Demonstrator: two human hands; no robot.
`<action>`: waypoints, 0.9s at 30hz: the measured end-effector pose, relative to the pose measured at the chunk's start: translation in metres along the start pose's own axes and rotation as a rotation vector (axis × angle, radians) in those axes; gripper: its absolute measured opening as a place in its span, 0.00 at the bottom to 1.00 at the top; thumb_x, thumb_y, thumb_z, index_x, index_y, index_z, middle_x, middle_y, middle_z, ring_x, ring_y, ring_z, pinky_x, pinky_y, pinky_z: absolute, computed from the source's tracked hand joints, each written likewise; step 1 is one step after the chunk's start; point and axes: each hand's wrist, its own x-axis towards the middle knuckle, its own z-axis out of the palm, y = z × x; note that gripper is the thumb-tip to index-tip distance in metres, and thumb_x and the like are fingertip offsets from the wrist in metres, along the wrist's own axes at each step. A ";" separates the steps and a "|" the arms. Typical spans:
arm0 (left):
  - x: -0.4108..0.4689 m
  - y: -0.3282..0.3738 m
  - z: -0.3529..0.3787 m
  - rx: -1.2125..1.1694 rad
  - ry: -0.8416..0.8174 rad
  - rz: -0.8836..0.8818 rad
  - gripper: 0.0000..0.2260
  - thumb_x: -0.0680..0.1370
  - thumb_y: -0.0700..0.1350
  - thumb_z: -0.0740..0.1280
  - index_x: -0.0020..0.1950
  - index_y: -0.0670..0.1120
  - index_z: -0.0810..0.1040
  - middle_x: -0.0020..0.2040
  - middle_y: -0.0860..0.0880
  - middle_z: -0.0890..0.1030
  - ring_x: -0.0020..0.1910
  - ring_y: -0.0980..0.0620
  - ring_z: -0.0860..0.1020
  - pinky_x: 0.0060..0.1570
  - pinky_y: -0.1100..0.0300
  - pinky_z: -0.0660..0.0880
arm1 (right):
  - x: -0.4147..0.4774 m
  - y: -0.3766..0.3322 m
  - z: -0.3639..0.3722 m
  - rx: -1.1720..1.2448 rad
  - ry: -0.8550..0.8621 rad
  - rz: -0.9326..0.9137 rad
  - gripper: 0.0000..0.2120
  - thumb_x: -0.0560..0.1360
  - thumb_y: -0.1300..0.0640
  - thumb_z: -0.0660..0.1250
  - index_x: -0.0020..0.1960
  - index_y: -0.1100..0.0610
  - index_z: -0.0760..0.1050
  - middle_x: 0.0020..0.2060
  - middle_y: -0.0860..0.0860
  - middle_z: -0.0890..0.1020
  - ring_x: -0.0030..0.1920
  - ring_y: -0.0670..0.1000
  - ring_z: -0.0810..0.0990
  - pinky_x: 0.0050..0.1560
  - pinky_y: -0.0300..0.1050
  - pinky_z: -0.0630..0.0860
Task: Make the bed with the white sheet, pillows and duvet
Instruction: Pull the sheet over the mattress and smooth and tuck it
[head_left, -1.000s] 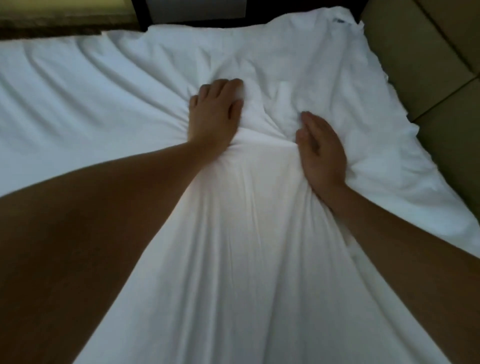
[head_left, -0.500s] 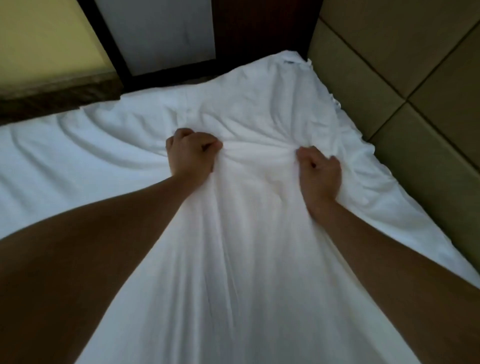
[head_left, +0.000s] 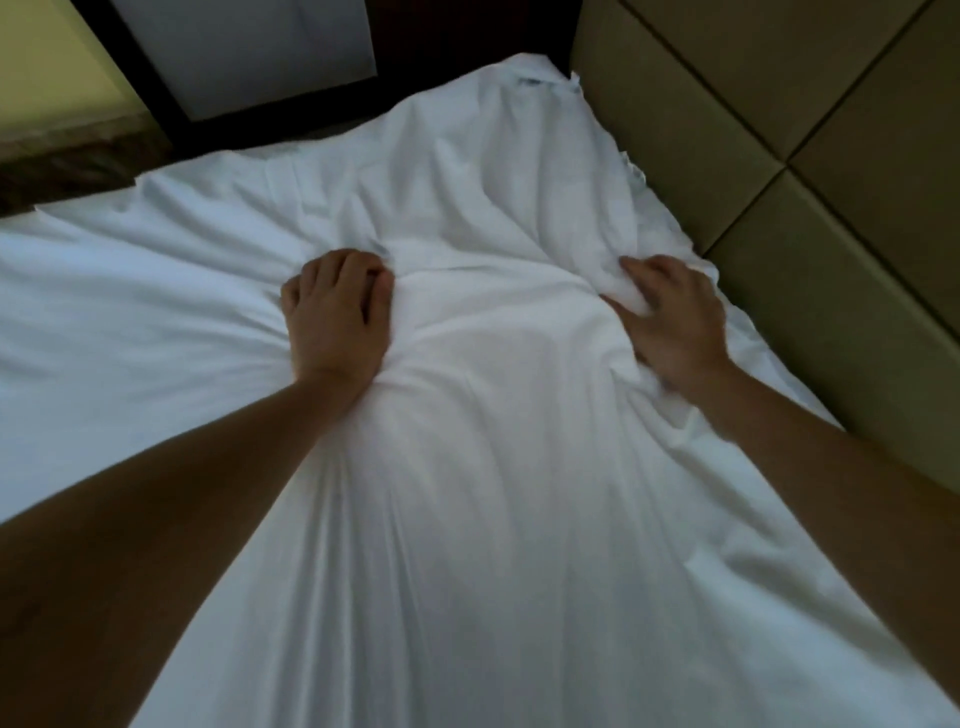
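A white sheet (head_left: 483, 509) covers the bed, creased into long folds that run toward me. My left hand (head_left: 337, 317) grips a bunch of the sheet with curled fingers near the middle of the bed. My right hand (head_left: 675, 317) holds a bunched fold of the same sheet close to the bed's right edge, with its fingers curled into the cloth. A far corner of the sheet (head_left: 530, 78) lies loose against the headboard. No pillow or duvet is in view.
A padded beige headboard (head_left: 810, 171) with seams runs along the right side. A dark frame with a pale panel (head_left: 244, 47) stands beyond the far edge. A brown ledge (head_left: 67, 156) sits at the far left.
Both hands went from lying flat on the sheet to gripping it. The right hand has moved rightward toward the bed's edge with a fresh bunch of cloth.
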 end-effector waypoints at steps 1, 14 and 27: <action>0.000 0.000 0.000 -0.003 0.008 -0.003 0.11 0.78 0.49 0.58 0.51 0.45 0.77 0.53 0.44 0.78 0.55 0.42 0.73 0.55 0.51 0.62 | -0.004 0.003 0.005 -0.014 -0.006 -0.034 0.29 0.70 0.37 0.61 0.65 0.51 0.74 0.65 0.52 0.75 0.64 0.58 0.70 0.65 0.53 0.65; -0.001 0.002 -0.004 -0.009 0.005 -0.001 0.10 0.79 0.47 0.60 0.53 0.43 0.76 0.54 0.42 0.77 0.56 0.40 0.72 0.57 0.50 0.62 | 0.018 0.001 -0.020 0.236 0.101 0.352 0.15 0.78 0.48 0.61 0.57 0.55 0.79 0.56 0.55 0.81 0.57 0.57 0.77 0.57 0.49 0.73; -0.001 0.003 0.001 0.039 0.006 0.003 0.11 0.79 0.47 0.59 0.54 0.42 0.76 0.55 0.39 0.76 0.56 0.39 0.71 0.57 0.48 0.62 | -0.045 0.049 -0.024 0.120 0.157 0.214 0.09 0.76 0.53 0.65 0.40 0.54 0.69 0.39 0.51 0.75 0.42 0.53 0.74 0.43 0.45 0.68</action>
